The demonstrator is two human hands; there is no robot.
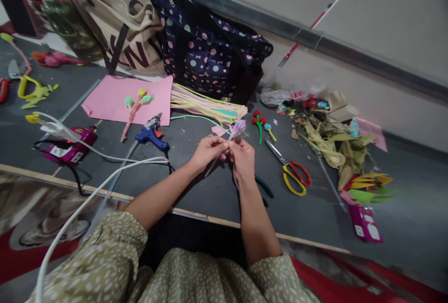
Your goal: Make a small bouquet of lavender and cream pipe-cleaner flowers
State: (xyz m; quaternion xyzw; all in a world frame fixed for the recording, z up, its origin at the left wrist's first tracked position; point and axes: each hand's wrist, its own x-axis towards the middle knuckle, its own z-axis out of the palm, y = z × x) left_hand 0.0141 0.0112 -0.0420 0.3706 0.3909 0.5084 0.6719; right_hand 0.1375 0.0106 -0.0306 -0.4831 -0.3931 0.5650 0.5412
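Note:
Both my hands meet over the dark table. My left hand and my right hand are closed, pinching the thin stem of a small purple pipe-cleaner flower whose fuzzy head sticks up just above my fingers. A green pipe cleaner lies under my right wrist. A bundle of pastel pipe cleaners lies just beyond my hands.
A blue glue gun is left of my hands; red-and-yellow scissors lie to the right. A pink sheet carries a finished flower. A polka-dot bag, a tote, white cables and a scrap pile are around.

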